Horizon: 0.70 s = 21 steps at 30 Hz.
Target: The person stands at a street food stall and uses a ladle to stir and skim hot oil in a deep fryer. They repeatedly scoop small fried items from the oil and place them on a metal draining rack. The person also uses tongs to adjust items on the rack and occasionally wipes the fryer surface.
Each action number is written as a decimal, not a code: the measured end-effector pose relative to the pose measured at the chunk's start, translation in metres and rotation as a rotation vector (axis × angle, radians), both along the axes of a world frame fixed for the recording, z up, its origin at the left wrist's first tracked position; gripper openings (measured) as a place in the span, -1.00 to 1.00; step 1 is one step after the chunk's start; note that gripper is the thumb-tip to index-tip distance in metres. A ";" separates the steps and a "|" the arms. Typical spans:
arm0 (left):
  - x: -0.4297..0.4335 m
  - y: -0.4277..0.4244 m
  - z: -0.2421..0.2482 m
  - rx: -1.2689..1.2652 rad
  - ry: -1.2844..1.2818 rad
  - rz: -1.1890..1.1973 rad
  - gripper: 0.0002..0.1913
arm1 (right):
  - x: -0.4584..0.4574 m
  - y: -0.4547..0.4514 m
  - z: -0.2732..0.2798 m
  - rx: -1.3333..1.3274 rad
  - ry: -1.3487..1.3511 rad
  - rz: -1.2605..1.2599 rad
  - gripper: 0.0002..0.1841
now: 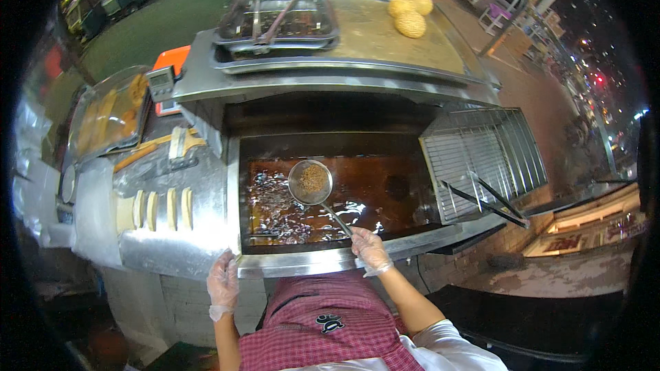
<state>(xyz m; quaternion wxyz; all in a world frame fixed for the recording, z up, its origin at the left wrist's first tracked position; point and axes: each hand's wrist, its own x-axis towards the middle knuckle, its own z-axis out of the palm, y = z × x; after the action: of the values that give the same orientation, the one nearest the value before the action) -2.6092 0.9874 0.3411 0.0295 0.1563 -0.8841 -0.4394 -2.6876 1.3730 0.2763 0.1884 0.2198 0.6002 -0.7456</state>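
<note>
My right hand (370,251), in a clear plastic glove, grips the handle of a round mesh skimmer (311,182). Small golden-brown crumbs (313,179) lie in its mesh bowl, above the dark oil (371,185) of a rectangular fryer (304,263). The oil bubbles and glints mostly on the left side. My left hand (223,281), gloved too, is at the front edge near the fryer's left corner. It holds nothing that I can see, with thumb and fingers slightly apart. Several pale dough strips (172,209) lie on the steel counter (206,232) to its upper left.
A wire draining rack (466,165) with black tongs (484,203) flanks the fryer's right side. On the shelf above are a metal tray (242,26) with tongs and three sesame balls (411,24). A covered tray of fried food (105,118) and a rolling pin (135,157) are left.
</note>
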 end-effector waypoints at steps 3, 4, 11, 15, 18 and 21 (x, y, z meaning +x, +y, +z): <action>-0.010 0.006 -0.008 0.053 -0.001 0.006 -0.64 | 0.009 0.010 0.005 0.075 -0.039 -0.081 -0.69; -0.012 0.007 -0.011 0.053 0.001 -0.006 -0.64 | 0.011 0.015 0.008 0.091 -0.045 -0.105 -0.69; -0.020 0.026 0.003 0.050 0.011 -0.041 -0.58 | 0.019 0.061 0.018 0.145 -0.091 -0.331 -0.51; -0.026 0.036 0.014 0.068 0.007 -0.064 -0.56 | 0.022 0.093 0.016 0.186 -0.140 -0.434 -0.44; -0.027 0.040 0.014 0.063 0.008 -0.065 -0.58 | 0.016 0.114 0.009 0.213 -0.199 -0.506 -0.39; -0.030 0.043 0.010 0.110 0.000 -0.038 -0.58 | 0.003 0.132 -0.003 0.287 -0.167 -0.507 -0.39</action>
<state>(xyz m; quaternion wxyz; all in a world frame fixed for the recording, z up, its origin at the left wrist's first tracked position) -2.6389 1.0303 0.3509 0.0124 0.1408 -0.8614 -0.4879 -2.6850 1.5053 0.2732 0.0120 0.4473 0.6081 -0.6557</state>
